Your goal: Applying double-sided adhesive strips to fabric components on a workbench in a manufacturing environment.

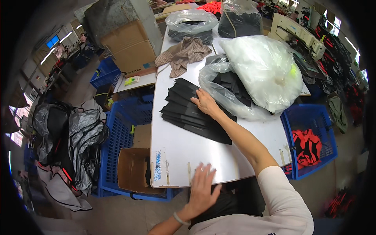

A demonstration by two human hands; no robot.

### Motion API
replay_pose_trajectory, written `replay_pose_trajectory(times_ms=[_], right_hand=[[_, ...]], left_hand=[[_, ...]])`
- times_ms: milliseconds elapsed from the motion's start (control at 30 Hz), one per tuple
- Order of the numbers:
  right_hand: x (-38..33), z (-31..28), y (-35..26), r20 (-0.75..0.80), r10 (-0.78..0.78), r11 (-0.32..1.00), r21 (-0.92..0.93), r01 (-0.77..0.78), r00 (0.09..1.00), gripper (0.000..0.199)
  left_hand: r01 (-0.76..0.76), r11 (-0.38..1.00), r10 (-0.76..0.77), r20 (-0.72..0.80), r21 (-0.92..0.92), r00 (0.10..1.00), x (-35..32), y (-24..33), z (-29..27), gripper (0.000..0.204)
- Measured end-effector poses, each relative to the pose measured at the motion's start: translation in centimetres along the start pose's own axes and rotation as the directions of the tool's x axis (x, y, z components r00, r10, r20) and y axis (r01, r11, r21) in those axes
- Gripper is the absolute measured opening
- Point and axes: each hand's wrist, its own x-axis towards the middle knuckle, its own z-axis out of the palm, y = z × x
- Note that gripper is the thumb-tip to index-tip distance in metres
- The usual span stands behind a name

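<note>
A fanned stack of flat black fabric pieces (pixel 188 117) lies across the white table. My right hand (pixel 206 103) reaches over it from the lower right and rests on its upper right part, fingers stretched over the pieces. Next to that hand, an opened clear plastic bag (pixel 219 88) holds more black pieces. Low in the view, by the table's near edge, my left hand (pixel 202 191) hovers with fingers spread and nothing in them. Its fingers are slightly blurred.
A bulging white plastic bag (pixel 264 70) sits on the white table (pixel 176 152), beyond a checked brown cloth (pixel 184 55). Blue crates stand left (pixel 117 121) and right (pixel 313 113); the left one contains an open cardboard box (pixel 131 168). Silver-black garments (pixel 74 145) are heaped at far left.
</note>
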Motion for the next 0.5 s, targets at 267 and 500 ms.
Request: replay_pose_trajectory(times_ms=[267, 500], right_hand=[[-0.4, 3.4, 1.3, -0.068, 0.065, 0.962, -0.262, -0.081, 0.996, 0.057], [-4.1, 3.5, -3.3, -0.079, -0.097, 0.959, -0.275, 0.072, 0.992, 0.055]], left_hand=[[0.157, 0.936, -0.17, 0.014, 0.314, 0.985, 7.4, -9.4, 2.6, 0.083], [0.203, 0.907, -0.249, 0.08, 0.369, 0.965, 4.3, -11.5, 1.6, 0.076]])
